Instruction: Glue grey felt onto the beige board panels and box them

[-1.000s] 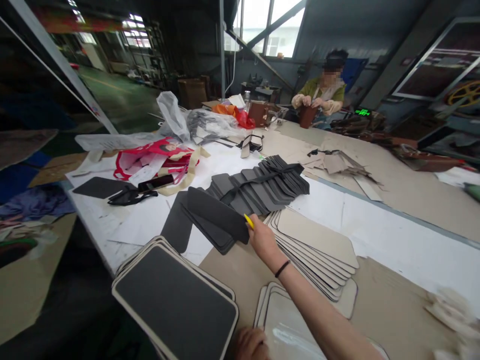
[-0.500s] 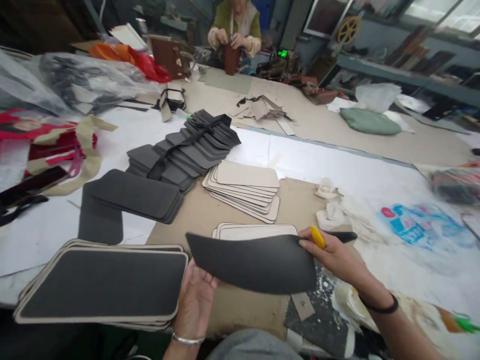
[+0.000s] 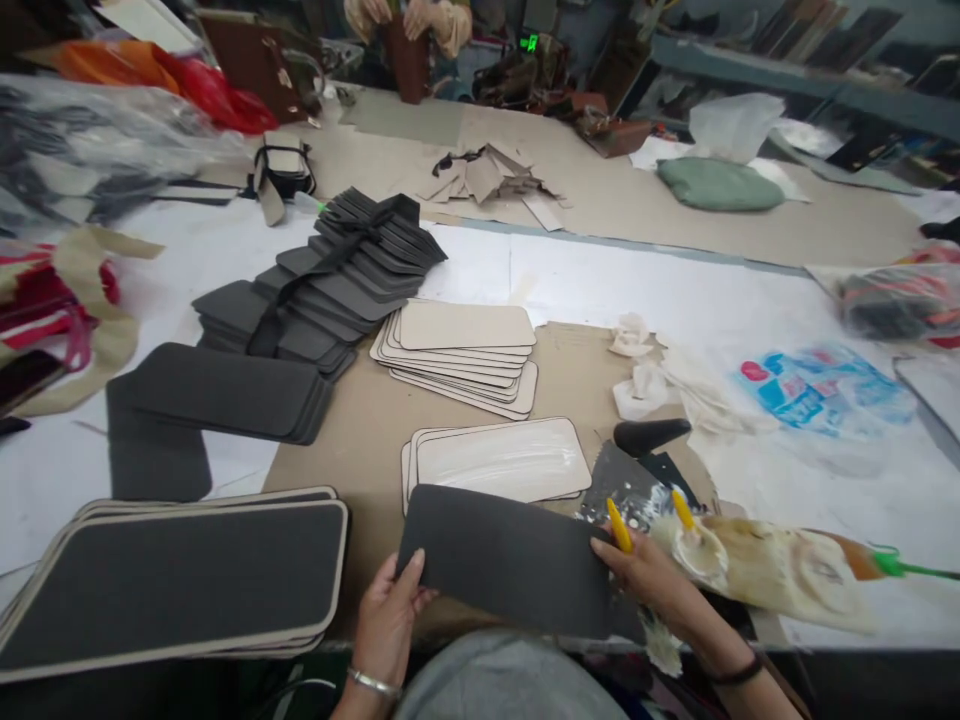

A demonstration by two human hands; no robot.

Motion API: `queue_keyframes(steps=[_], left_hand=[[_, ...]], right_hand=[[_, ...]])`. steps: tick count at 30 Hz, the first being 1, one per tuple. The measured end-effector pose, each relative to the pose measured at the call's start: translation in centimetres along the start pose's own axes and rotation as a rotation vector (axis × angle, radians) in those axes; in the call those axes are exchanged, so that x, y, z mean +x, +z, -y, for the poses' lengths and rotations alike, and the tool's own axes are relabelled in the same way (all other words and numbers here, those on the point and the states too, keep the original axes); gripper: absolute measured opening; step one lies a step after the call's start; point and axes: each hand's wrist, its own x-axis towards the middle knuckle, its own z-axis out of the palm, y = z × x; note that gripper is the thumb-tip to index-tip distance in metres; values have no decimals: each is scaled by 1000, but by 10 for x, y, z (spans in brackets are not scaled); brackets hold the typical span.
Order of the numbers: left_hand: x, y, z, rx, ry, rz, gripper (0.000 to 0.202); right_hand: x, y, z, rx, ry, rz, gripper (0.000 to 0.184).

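Observation:
A black rectangular sheet [image 3: 510, 560] is held flat just above the table's near edge by both hands. My left hand [image 3: 390, 620] grips its left end, thumb on top. My right hand [image 3: 645, 575] pinches its right end and also carries a yellow-handled tool [image 3: 618, 525]. Right behind the sheet lies a beige board smeared with wet white glue [image 3: 502, 458], on top of a small stack. At the lower left sits a stack of beige boards faced with black [image 3: 176, 575].
Piles of black sheets [image 3: 225, 392] and a fanned black bundle [image 3: 330, 280] lie at the left, plain beige boards [image 3: 461, 350] in the middle. A glue-soaked bag with a brush [image 3: 750, 560] and crumpled rags [image 3: 645, 385] sit at the right. Another person's hands [image 3: 409, 20] work at the far end.
The black sheet has come down from a bent, lifted position to lie flatter and nearer me. The camera has tilted down and right; the glue-smeared board now shows behind it.

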Motion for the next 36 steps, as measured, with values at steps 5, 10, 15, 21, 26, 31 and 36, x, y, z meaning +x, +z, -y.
queue_keyframes(steps=[5,10,15,21,26,31,36], left_hand=[[5,-16,6,276,115,1,43],[5,-21,-2,535,250,18,42],[0,-23,-9,716,384,200,32],[8,-17,-16,1144,864,492,24],[31,-14,-13,1323,970,520,27],[40,-15,-10,1343,923,524,29],[37,-11,-8,1358,882,491,33]], right_hand=[[19,0,-6,-341,-157,-206,28],[29,-5,2,-302,-126,-95,32],[27,-9,37,-451,-286,-107,31],[24,18,112,-364,-509,-449,42],[41,79,150,-74,-605,-175,45],[62,135,153,170,-536,8,41],[76,153,144,-17,-556,-58,36]])
